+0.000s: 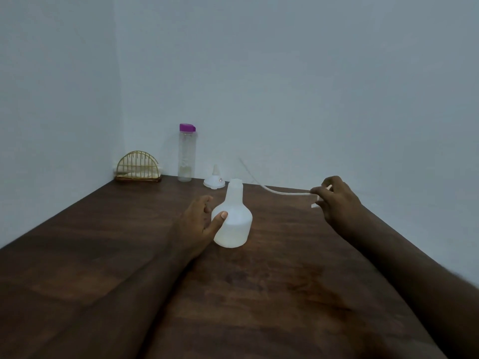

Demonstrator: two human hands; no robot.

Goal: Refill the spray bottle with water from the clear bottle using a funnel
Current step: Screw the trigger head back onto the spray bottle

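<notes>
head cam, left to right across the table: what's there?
Wire holder → clear bottle → funnel → spray bottle → dip tube → right hand gripping the spray head. Left hand, holding the spray bottle, left out: it overlaps.

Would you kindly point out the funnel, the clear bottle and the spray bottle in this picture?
funnel (213,181): head view, on its wide white cone, which faces down on the table.
clear bottle (186,158): head view, mid-height on its see-through body.
spray bottle (237,222): head view, on its broad white lower body.
</notes>
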